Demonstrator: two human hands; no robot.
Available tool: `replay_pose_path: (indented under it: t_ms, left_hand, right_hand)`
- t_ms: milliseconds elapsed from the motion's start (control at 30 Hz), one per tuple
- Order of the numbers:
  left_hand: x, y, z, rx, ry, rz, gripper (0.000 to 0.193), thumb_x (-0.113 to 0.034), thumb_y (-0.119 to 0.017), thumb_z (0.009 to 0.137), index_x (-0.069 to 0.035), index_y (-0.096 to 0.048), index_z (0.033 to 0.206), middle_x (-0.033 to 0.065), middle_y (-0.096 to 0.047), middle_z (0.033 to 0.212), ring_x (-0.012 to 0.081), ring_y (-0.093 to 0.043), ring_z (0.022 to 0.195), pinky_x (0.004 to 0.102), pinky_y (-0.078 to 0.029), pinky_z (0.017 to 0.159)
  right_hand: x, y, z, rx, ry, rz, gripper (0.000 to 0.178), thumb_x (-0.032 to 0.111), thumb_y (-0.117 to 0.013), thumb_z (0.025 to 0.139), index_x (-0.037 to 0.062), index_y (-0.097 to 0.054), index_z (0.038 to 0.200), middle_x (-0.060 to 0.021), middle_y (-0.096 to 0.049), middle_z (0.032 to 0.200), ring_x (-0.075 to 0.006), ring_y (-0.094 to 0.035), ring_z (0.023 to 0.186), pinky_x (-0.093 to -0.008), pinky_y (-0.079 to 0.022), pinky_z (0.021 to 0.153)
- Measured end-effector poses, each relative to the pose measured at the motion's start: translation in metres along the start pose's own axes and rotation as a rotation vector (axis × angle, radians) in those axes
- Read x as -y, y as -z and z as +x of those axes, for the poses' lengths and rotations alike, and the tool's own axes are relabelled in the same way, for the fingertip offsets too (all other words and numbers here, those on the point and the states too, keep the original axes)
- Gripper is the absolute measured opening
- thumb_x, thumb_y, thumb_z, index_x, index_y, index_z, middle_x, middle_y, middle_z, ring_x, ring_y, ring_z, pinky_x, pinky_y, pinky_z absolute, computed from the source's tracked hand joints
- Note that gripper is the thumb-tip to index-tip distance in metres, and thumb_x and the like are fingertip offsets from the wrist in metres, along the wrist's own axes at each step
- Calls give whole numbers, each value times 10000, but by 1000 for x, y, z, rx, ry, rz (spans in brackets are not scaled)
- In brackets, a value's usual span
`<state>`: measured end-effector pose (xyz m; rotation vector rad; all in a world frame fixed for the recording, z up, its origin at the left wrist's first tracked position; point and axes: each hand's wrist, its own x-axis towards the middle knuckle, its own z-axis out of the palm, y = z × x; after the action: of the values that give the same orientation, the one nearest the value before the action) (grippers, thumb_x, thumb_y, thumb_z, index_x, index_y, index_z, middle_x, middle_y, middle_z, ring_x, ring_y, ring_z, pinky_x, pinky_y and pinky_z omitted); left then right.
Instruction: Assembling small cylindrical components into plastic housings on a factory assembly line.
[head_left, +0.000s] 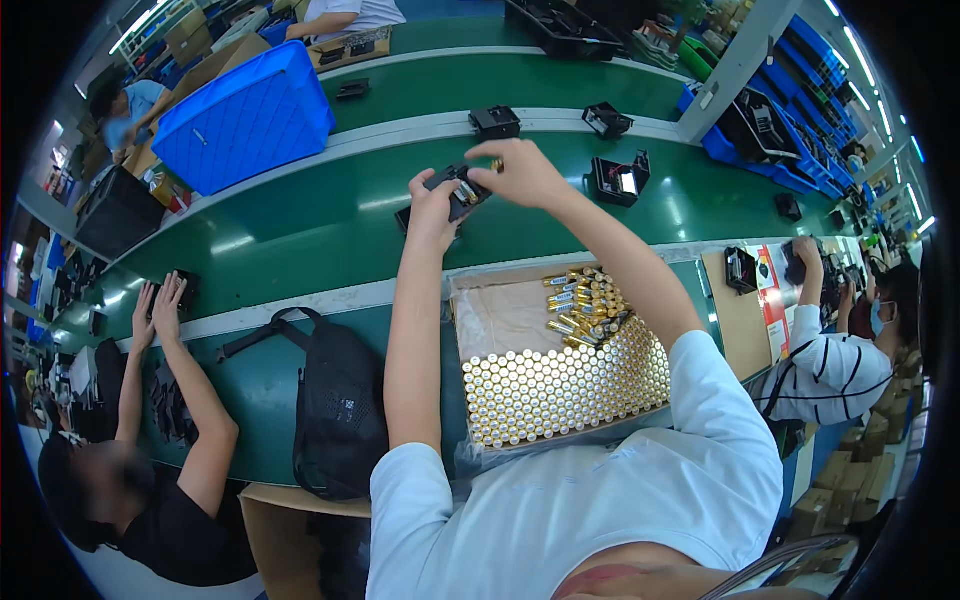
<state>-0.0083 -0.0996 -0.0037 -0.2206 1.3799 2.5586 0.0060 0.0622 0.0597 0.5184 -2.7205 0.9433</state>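
Cardboard box [500,310] of batteries | left hand [432,205] grips black holder [458,190] | right hand [522,170] pinches battery [496,165]

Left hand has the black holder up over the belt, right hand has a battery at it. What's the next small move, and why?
Probably press the battery down into the black holder. The right hand pinches it just above the holder, which the left hand grips from below over the green belt. Whether it is already partly seated cannot be told.

I count four black devices [495,122] loose on the green belt [300,230], one blue crate [245,115], one black bag [335,400].
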Motion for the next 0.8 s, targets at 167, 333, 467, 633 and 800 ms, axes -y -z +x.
replay_pose_path:
  t_ms: [167,333,467,633,800]
  left_hand:
    - [-9,-3,-6,65,-21,83,708,81,-604,788,-107,-283,1390,272,-430,1263,378,-559,1064,464,-558,788]
    - [-10,-3,-9,128,-92,174,773,135,-638,738,-115,-296,1384,268,-452,1237,364,-588,1009,433,-561,778]
    - [-3,0,-5,79,-109,209,793,152,-672,711,-107,-310,1367,252,-513,1170,321,-627,918,375,-565,750]
    - [-6,4,1,10,-187,410,735,137,-675,711,-113,-375,1334,232,-537,1143,304,-621,902,377,-556,714]
    - [-20,0,-14,-120,-379,853,674,22,-713,708,-101,-403,1294,228,-587,1059,319,-634,835,396,-534,692]
  right_hand:
    - [-14,-12,28,-68,26,-44,370,275,-753,769,35,-724,1049,-101,-690,742,-194,-559,550,-276,-469,552]
    - [-10,-17,33,18,-55,1,328,312,-719,814,-13,-726,860,-88,-624,608,-185,-535,504,-263,-461,530]
    - [-1,-11,28,213,-442,102,403,342,-682,861,-26,-698,698,-71,-560,520,-165,-490,452,-262,-437,492]
    - [-18,-29,27,235,-399,299,514,384,-598,925,8,-653,580,-39,-517,476,-129,-411,410,-266,-391,450]
    - [-9,-19,15,254,-409,227,425,367,-564,932,30,-717,724,-53,-587,532,-139,-479,453,-276,-440,511]
